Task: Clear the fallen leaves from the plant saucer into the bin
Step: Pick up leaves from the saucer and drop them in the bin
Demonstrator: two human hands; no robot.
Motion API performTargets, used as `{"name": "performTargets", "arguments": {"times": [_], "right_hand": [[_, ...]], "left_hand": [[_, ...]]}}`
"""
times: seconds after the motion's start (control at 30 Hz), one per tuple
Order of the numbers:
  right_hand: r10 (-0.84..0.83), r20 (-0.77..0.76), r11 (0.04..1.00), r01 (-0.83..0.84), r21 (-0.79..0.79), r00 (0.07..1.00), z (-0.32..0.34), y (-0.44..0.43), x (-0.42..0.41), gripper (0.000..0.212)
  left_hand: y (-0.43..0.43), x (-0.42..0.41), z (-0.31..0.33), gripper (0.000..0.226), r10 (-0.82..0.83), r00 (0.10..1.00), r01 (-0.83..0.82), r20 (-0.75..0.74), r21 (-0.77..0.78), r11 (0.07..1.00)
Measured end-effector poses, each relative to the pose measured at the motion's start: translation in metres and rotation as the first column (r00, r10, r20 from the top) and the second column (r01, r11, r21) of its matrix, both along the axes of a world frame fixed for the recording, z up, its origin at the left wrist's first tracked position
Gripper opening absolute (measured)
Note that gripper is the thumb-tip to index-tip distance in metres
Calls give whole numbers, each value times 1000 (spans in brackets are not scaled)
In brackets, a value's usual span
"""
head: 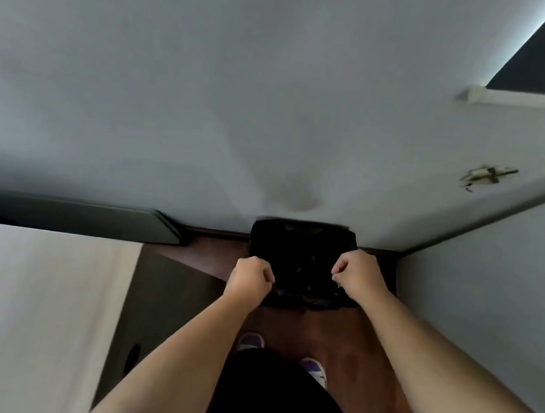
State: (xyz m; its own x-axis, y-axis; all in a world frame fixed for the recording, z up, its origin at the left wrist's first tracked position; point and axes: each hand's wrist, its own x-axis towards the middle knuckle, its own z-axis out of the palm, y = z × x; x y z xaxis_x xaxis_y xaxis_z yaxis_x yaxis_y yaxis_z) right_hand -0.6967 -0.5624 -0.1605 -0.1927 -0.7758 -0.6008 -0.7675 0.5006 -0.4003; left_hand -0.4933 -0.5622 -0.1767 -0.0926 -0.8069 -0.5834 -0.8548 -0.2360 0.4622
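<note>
A black bin with a dark liner stands on the floor against the white wall, straight ahead of me. My left hand is a closed fist at the bin's near left rim, pinching the liner's edge. My right hand is closed the same way on the right rim. The inside of the bin is too dark to make out any contents. Neither the plant saucer nor any leaves are in view.
A white tabletop with a dark side panel fills the left. A pale wall closes in on the right. Between them runs a narrow strip of reddish wooden floor, where my shoes stand.
</note>
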Motion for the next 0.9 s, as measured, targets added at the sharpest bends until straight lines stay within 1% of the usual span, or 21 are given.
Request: {"name": "performTargets", "arguments": {"times": [0.03,0.1,0.17,0.2,0.23,0.3,0.33,0.4,0.5,0.57,0.67,0.73,0.83,0.9], "right_hand": [[-27,10,1000,28,-4,1000,-13,-4,1,19],[-100,30,994,101,-38,995,-33,-15,5,11],[-164,56,982,169,-87,985,-48,-23,9,7],[-179,75,979,185,-86,981,-55,-26,10,11],[-180,93,980,186,-68,979,-59,-28,11,21],[-161,116,985,167,-42,980,-65,-29,9,37],[-159,112,986,164,-38,981,-65,-28,7,39],[-163,88,986,166,-28,983,-58,-27,5,37],[-137,77,988,141,-57,988,-32,-35,6,30],[-70,88,990,80,-120,994,9,-40,13,26],[35,59,989,-26,-144,998,26,-47,22,26],[122,65,973,-106,-207,990,60,-53,38,25],[266,84,919,-227,-323,960,112,-66,71,26],[374,89,864,-311,-396,923,142,-64,103,24]], "left_hand": [[-6,0,-11,22,29,1000,-29,-4,3,1000],[-21,-4,-28,19,101,995,-101,-23,3,995],[-36,-9,-40,11,159,986,-159,-58,-3,987],[-43,-13,-44,9,166,983,-166,-78,0,986],[-50,-18,-46,14,151,984,-151,-90,14,988],[-59,-24,-50,35,54,994,-49,-95,60,997],[-60,-26,-50,42,-10,997,16,-80,80,997],[-60,-22,-43,49,-97,995,99,-31,82,992],[-64,-13,-22,48,-119,993,117,24,56,992],[-62,1,14,47,-83,996,84,44,-15,996],[-58,8,34,43,-73,994,77,85,-43,996],[-53,21,73,41,-20,994,32,109,-111,993],[-43,47,137,40,67,990,-33,126,-258,965],[-29,75,176,40,161,976,-103,150,-334,937]]}}
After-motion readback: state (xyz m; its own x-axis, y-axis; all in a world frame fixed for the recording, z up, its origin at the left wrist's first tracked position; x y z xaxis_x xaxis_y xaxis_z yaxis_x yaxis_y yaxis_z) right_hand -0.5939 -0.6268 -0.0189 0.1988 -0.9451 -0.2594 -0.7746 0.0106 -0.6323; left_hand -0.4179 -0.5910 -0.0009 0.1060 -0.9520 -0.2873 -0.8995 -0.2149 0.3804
